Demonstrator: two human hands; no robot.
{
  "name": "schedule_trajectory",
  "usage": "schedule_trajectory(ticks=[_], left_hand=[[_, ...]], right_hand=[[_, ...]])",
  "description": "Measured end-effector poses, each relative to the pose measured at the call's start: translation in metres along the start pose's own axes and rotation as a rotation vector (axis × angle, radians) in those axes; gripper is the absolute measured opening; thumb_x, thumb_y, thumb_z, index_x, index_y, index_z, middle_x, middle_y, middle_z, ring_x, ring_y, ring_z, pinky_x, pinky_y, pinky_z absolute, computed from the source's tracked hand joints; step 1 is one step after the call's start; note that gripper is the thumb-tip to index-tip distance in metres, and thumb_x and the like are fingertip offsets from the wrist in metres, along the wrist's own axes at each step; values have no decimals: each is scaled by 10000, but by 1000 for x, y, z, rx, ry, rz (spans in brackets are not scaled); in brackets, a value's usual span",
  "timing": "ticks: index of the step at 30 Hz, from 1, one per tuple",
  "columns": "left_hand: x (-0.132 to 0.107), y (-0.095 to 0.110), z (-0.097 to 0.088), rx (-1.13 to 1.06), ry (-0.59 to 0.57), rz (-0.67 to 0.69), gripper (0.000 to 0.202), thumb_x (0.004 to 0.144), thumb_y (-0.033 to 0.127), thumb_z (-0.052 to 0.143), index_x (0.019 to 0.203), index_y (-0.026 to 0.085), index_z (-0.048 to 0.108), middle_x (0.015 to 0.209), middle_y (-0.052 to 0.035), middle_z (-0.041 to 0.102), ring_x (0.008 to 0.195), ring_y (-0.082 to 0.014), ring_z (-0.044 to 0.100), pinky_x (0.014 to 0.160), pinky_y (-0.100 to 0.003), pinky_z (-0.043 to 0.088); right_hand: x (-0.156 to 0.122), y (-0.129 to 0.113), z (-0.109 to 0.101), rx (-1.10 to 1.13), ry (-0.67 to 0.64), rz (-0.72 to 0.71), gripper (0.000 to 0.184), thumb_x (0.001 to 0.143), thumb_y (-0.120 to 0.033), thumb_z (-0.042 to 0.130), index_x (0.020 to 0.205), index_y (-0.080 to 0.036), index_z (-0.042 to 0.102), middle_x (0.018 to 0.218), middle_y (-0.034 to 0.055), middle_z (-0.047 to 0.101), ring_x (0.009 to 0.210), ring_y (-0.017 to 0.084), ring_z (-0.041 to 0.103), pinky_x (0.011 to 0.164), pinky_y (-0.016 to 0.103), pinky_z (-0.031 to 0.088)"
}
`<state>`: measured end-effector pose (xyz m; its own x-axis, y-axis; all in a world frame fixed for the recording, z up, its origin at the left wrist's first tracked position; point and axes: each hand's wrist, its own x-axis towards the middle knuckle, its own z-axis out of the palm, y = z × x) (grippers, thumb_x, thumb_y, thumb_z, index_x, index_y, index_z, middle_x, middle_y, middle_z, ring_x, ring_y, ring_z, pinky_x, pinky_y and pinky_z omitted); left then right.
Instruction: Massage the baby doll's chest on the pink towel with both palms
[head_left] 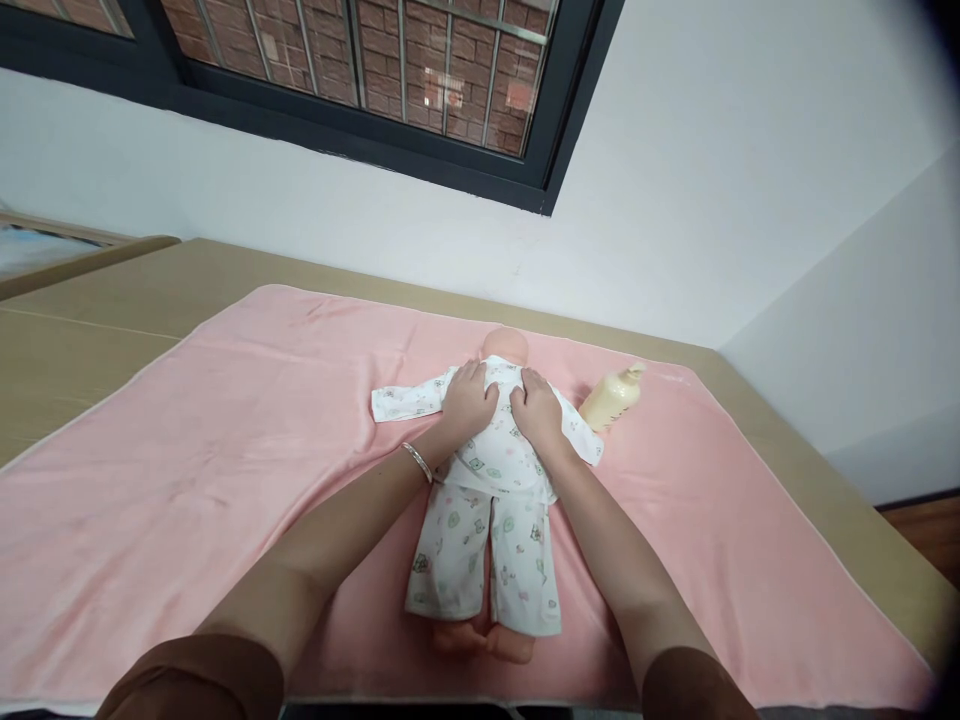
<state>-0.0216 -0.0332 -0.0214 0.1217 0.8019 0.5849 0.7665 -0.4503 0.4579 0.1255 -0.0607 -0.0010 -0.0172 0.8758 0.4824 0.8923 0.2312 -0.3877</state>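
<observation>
A baby doll [505,345] in a white printed top [495,455] and matching trousers [454,550] lies stretched out with its head away from me. Its face does not show, and its bare feet [511,643] poke out at the near end. My left hand [469,402] rests flat on the left of its upper body, by the shoulder. On the right side of the upper body lies my right hand [538,408], fingers stretched out. Both thumbs point inward, a small gap apart. The doll's sleeves spread out to either side.
A pale yellow pump bottle [611,398] lies tilted beside the right sleeve. Under everything spreads a pink blanket [187,480] on a wooden surface [105,340]. A white wall [660,200] and a dark-framed window [420,140] stand behind.
</observation>
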Motion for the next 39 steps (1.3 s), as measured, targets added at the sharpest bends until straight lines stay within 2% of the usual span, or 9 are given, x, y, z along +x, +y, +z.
schedule_trajectory(ticks=[4, 8, 13, 17, 21, 24, 30, 33, 39], left_hand=[[3, 1, -3, 10, -27, 42, 406, 881, 223, 434, 1253, 112, 556, 1312, -171, 606, 1292, -304, 510, 1115, -510, 396], [2, 3, -8, -27, -11, 110, 368, 897, 198, 405, 1203, 133, 601, 1272, -124, 643, 1224, -253, 565, 1106, -448, 422], [-6, 5, -8, -14, 80, 83, 313, 912, 221, 420, 1114, 170, 653, 1181, -106, 692, 1165, -236, 611, 1064, -415, 469], [-5, 3, -5, -18, 70, 33, 321, 904, 233, 441, 1152, 177, 637, 1222, -106, 673, 1201, -249, 590, 1078, -440, 458], [1, 0, -4, -47, 3, 54, 364, 889, 216, 448, 1211, 159, 605, 1283, -105, 643, 1254, -258, 549, 1129, -477, 404], [0, 2, -6, -77, 27, 50, 324, 884, 208, 457, 1149, 164, 637, 1223, -93, 674, 1199, -234, 584, 1101, -424, 440], [-8, 8, -10, -53, 125, 34, 262, 890, 225, 467, 1056, 177, 664, 1116, -103, 702, 1134, -237, 611, 1042, -409, 479], [-5, 5, -8, -44, 75, 31, 298, 894, 231, 461, 1128, 169, 635, 1180, -109, 678, 1164, -244, 591, 1064, -418, 459], [4, -3, -4, -47, -45, 110, 391, 914, 315, 475, 1254, 148, 575, 1320, -121, 617, 1271, -268, 532, 1142, -473, 374]], right_hand=[[5, 7, 3, 6, -45, -54, 506, 893, -194, 368, 1356, -67, 526, 1414, 163, 534, 1343, 287, 457, 1154, 463, 331], [3, 8, 4, 2, -11, -120, 489, 888, -168, 367, 1329, -126, 574, 1409, 102, 555, 1346, 243, 468, 1164, 423, 327], [-8, -1, 3, -23, 112, -3, 380, 918, -257, 415, 1179, -197, 684, 1259, 81, 670, 1226, 228, 585, 1032, 355, 452], [-7, -4, -1, -14, 85, 57, 374, 911, -266, 435, 1206, -213, 658, 1260, 69, 667, 1196, 245, 597, 1002, 369, 465], [1, 2, -1, 15, 7, -82, 448, 892, -172, 391, 1289, -163, 599, 1341, 91, 611, 1271, 241, 532, 1103, 405, 391], [2, 6, 3, 23, 40, -140, 431, 897, -172, 392, 1257, -157, 630, 1328, 87, 625, 1280, 223, 534, 1120, 383, 380], [-10, 0, 5, -20, 168, 1, 324, 916, -294, 452, 1090, -221, 717, 1192, 60, 708, 1174, 214, 627, 988, 327, 481], [-8, -3, 0, -20, 108, 33, 357, 911, -282, 457, 1193, -223, 668, 1266, 58, 670, 1221, 226, 593, 1017, 355, 469], [5, 8, 1, 8, -103, -92, 515, 932, -200, 364, 1427, -99, 462, 1506, 139, 432, 1427, 290, 359, 1184, 509, 261]])
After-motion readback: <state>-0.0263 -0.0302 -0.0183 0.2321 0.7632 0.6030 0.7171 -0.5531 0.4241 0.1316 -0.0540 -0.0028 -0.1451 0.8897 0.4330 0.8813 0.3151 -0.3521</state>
